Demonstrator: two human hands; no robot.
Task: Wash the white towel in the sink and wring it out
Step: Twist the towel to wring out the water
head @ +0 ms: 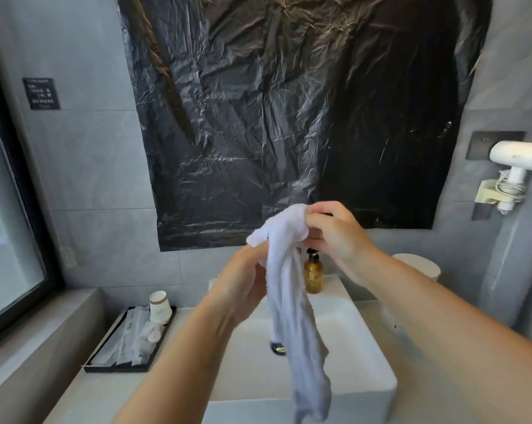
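Both hands, left hand (243, 280) and right hand (335, 234), grip white towel (286, 301) hanging over sink (359, 356).

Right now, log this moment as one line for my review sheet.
towel: held up over sink, hanging long | right hand: pinches top end | left hand: grips below it | tap: hidden

The walls (84, 166) are gray tile, and a big crinkly black plastic sheet (289, 117) hangs in the middle. A dark-framed window (4, 228) on the left lets in daylight, with a small black sign (41, 93) beside it. A white hair dryer (517, 166) hangs on the right wall, and a black tray (117, 367) with 1 paper cup (160, 306) sits on the gray counter (75, 393).
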